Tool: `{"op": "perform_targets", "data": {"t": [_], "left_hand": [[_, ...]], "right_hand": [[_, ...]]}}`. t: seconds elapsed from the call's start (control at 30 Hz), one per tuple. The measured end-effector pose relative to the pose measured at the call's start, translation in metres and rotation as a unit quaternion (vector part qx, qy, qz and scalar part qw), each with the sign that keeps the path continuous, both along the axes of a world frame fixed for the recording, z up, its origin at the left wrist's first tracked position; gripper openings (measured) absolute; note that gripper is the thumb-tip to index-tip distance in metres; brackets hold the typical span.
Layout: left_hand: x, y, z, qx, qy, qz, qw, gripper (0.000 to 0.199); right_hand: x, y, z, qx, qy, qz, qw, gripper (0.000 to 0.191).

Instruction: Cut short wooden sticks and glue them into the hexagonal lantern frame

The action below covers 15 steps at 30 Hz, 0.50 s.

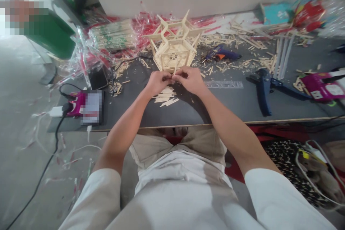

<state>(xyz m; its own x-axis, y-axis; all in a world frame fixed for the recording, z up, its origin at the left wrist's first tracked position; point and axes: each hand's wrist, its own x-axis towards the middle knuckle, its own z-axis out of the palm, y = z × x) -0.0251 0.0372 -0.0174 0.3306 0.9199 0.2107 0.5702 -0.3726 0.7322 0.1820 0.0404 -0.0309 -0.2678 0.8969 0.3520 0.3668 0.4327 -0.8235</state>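
A wooden stick model [175, 51] with upturned points stands on the grey table, just beyond my fingers. My right hand [190, 78] pinches a short wooden stick [175, 69] upright in front of it. Close beside that, my left hand [159, 82] has thumb and fingers pressed together near the stick's lower end; what they hold, if anything, is too small to make out. Beneath my hands lies a loose pile of cut sticks [166, 97]. To the right of my right hand, a clear plastic ruler [225, 84] rests flat.
Blue-handled cutters [263, 93] and a glue gun [226, 54] lie to the right among scattered stick pieces. Bundled sticks [111, 35] and plastic wrappers crowd the back left. A phone [92, 107] and a power strip with cables [77, 103] occupy the left front. A wall closes the back.
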Motion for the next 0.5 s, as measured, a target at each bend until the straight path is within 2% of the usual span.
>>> {"op": "perform_targets", "data": {"t": [0.5], "left_hand": [[-0.0016,0.0029,0.0002,-0.006,-0.001,-0.005,1.0,0.013]], "right_hand": [[-0.0008,0.0025,-0.0026,0.005,-0.011,0.006,1.0,0.016]]}}
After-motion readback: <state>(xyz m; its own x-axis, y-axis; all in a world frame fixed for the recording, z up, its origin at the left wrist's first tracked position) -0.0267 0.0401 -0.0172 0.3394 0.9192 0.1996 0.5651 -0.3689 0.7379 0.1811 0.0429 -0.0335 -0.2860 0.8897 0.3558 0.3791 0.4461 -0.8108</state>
